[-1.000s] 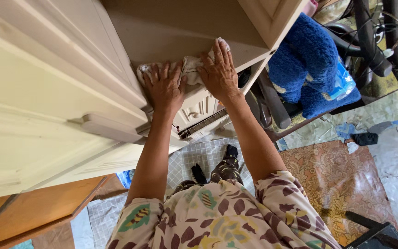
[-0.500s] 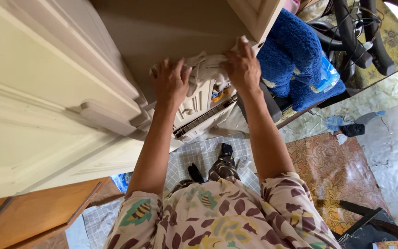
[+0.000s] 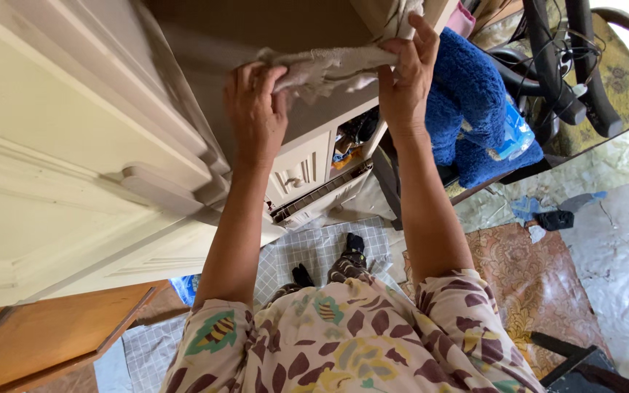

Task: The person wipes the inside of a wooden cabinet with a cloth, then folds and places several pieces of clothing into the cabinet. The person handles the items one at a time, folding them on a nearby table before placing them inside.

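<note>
Up at the cream cabinet (image 3: 74, 131), both hands are on a pale, worn cloth (image 3: 329, 67), lifted clear of the brown shelf surface (image 3: 256, 29). Left hand (image 3: 255, 109) has one end pinched between thumb and curled fingers; right hand (image 3: 408, 76) clamps the other end, fingers wrapped tight, and the cloth hangs stretched and rumpled between them. Both grips are closed firmly on fabric. To handle it well, I'd say keep the tension even across the two hands so the slack middle doesn't drag on the shelf lip, and hold the wrists level.

Edges now: the open cabinet door (image 3: 402, 18) stands just beside the right hand, so elbow room that way looks tight. Below, a small drawer front (image 3: 300, 171) juts out near the forearms. Further right, a blue fluffy cushion (image 3: 475, 94) sits on a chair, near the right arm. Open room lies straight back toward the body, over the checked floor mat (image 3: 322, 247).
</note>
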